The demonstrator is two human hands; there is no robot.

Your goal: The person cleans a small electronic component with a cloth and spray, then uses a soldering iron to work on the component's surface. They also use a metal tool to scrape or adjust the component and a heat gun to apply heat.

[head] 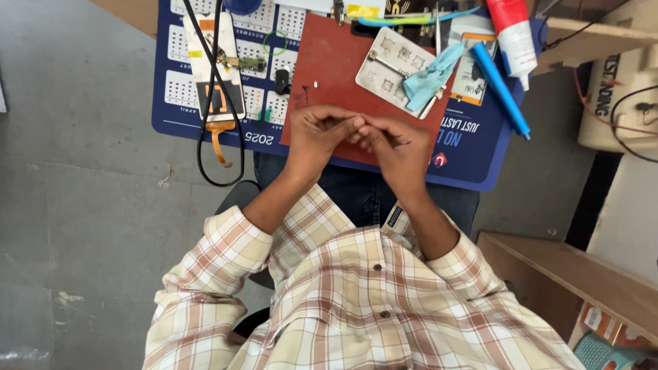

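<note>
The person's left hand (317,133) and right hand (396,145) are meeting fingertip to fingertip over the near edge of the red mat (329,62); the fingers are curling closed, though whether they are pinching anything cannot be told. Beyond them on the mat, a metal tray (389,67) is lying under a pale blue cloth (428,75). Left of the mat, an opened phone (212,65) is resting under a black cable (205,130). Right of the mat, a blue pen-like tool (499,89) is lying.
</note>
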